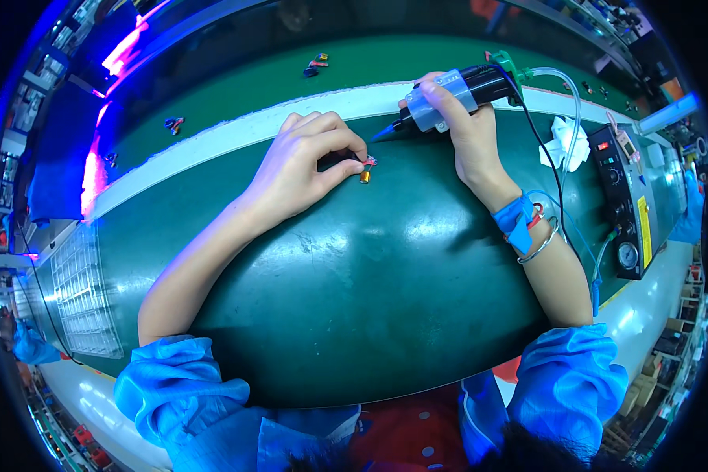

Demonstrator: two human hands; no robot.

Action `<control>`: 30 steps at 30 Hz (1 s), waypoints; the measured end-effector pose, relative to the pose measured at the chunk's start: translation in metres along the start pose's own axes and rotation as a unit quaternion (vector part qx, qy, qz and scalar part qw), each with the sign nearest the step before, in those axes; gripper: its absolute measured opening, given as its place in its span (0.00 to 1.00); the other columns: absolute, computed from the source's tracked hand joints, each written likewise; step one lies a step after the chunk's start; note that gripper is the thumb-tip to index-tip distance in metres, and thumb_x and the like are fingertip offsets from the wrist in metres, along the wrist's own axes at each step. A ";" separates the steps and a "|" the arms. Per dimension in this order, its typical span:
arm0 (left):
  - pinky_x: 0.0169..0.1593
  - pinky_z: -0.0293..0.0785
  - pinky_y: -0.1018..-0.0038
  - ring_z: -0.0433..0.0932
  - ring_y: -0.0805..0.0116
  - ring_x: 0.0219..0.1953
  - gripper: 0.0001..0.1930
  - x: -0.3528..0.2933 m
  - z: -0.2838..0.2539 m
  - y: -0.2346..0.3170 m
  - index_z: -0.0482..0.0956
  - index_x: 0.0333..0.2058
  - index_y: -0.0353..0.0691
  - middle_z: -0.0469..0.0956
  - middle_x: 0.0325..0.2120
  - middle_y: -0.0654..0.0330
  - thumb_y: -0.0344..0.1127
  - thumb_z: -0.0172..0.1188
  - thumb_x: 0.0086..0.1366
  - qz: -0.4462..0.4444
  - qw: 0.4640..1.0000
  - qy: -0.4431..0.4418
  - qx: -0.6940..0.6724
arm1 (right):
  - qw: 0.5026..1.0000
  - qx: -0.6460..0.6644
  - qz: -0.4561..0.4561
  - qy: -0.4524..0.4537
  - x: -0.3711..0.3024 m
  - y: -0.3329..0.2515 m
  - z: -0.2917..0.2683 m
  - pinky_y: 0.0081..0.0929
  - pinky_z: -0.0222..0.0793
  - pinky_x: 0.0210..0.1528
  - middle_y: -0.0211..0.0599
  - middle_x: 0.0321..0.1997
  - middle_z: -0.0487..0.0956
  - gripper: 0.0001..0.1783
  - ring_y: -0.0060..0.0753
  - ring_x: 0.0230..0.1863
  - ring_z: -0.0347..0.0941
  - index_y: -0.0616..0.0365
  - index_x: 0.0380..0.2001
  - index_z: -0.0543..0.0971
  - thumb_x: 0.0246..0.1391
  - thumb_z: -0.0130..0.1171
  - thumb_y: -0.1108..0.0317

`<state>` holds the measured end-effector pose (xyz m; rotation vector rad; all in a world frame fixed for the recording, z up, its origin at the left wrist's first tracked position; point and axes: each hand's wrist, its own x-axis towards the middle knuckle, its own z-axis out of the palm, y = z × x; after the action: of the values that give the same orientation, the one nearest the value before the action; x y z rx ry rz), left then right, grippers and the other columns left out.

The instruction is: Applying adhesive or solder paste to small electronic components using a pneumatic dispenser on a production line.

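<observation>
Between the thumb and fingers of my left hand (303, 161) is pinched a small electronic part (366, 176), with a gold-coloured piece hanging below red and pale bits. My right hand (470, 134) is wrapped round a glue dispensing syringe (444, 99) with a clear barrel sleeve, a black upper end and a fine blue needle tip. The needle slants down to the left and ends just above the small part, apart from it as far as I can see. A clear air tube (562, 75) and a black cable run from the syringe's upper end.
At the right stands a black dispenser controller (623, 204) with a gauge and knobs, beside a crumpled white tissue (565, 145). Clear plastic trays (85, 295) lie at the left. Beyond a white rail (236, 134), a green belt (248, 79) carries several small parts (316, 64).
</observation>
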<state>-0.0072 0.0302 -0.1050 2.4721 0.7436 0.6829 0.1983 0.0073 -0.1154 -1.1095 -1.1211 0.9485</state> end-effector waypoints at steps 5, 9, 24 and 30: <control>0.37 0.58 0.74 0.70 0.68 0.28 0.03 0.009 -0.017 -0.019 0.75 0.24 0.43 0.71 0.23 0.62 0.31 0.58 0.47 0.044 0.995 0.031 0.080 | 0.998 0.048 0.002 0.048 0.003 0.005 -0.004 0.19 0.64 0.35 0.39 0.28 0.76 0.15 0.26 0.32 0.73 0.61 0.33 0.72 0.45 0.56 0.61; 0.34 0.62 0.72 0.71 0.67 0.26 0.04 0.009 -0.048 -0.073 0.77 0.25 0.42 0.71 0.24 0.61 0.32 0.58 0.48 -0.071 0.978 0.111 0.160 | 0.998 0.040 0.011 0.040 0.002 0.000 -0.001 0.19 0.63 0.38 0.40 0.28 0.76 0.15 0.26 0.33 0.72 0.61 0.32 0.72 0.44 0.56 0.61; 0.39 0.62 0.69 0.68 0.64 0.34 0.10 0.054 -0.049 -0.088 0.78 0.27 0.43 0.72 0.26 0.59 0.42 0.55 0.52 -0.106 0.919 0.147 0.351 | 0.998 0.049 0.020 0.038 -0.001 -0.002 -0.001 0.17 0.61 0.36 0.38 0.28 0.76 0.15 0.22 0.31 0.70 0.59 0.32 0.73 0.44 0.56 0.60; 0.37 0.61 0.71 0.70 0.66 0.33 0.12 0.061 -0.039 -0.090 0.74 0.22 0.43 0.73 0.23 0.60 0.45 0.59 0.46 -0.227 0.908 0.030 0.350 | 0.998 0.041 0.009 0.050 0.000 -0.003 0.000 0.16 0.61 0.34 0.35 0.29 0.76 0.16 0.22 0.32 0.70 0.59 0.32 0.73 0.44 0.57 0.59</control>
<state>-0.0180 0.1451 -0.1056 2.7036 1.7720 0.3425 0.1981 0.0062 -0.1123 -1.0905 -0.9835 0.9353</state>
